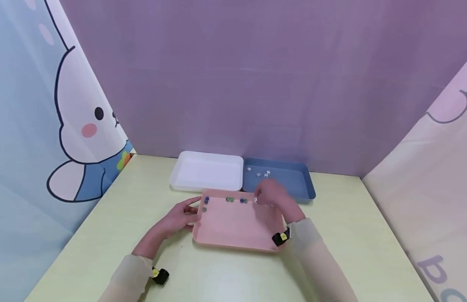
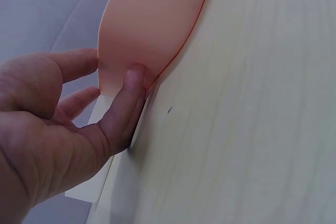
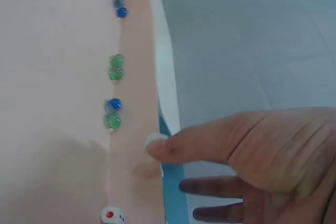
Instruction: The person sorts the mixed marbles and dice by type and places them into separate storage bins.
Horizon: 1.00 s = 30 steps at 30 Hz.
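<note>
A pink tray (image 1: 233, 228) lies on the table with blue and green glass marbles (image 3: 116, 73) along its far and left sides. My left hand (image 1: 179, 216) is at the tray's left end, fingertips (image 2: 135, 77) against the outside of its wall. Over the tray's far rim, my right hand (image 1: 272, 195) pinches a white die (image 3: 156, 139), mostly covered by the thumb. Another die (image 3: 112, 215) with a red dot rests in the pink tray near its far wall. Several white dice (image 1: 267, 173) sit in the blue tray (image 1: 293, 184) behind.
A white tray (image 1: 208, 172) stands behind the pink one, side by side with the blue tray. Beyond them rises a purple cloth backdrop (image 1: 225, 92). Printed curtains (image 1: 25, 147) hang at both sides of the pale wooden table (image 1: 225, 277).
</note>
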Each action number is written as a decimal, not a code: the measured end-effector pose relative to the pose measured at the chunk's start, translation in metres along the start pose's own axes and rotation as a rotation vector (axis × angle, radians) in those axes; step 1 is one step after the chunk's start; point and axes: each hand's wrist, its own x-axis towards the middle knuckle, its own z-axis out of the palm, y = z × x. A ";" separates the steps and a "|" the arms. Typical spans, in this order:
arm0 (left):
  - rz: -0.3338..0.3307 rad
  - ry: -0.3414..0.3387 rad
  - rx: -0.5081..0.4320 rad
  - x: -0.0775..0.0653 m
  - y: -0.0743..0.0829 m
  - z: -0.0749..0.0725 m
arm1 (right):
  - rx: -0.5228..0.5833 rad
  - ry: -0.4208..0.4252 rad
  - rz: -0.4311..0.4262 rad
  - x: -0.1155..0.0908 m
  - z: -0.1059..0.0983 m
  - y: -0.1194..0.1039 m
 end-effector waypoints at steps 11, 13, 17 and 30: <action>0.004 0.001 0.014 0.003 -0.002 -0.004 | 0.236 0.130 -0.111 0.001 -0.008 0.022; 0.000 0.006 0.013 0.002 -0.001 -0.003 | 0.258 0.157 -0.113 0.002 -0.007 0.026; 0.000 0.008 0.010 0.001 -0.001 -0.003 | 0.302 0.219 -0.128 0.003 -0.005 0.031; -0.022 -0.034 -0.033 -0.006 0.014 0.001 | 0.518 0.401 -0.154 0.012 0.003 0.057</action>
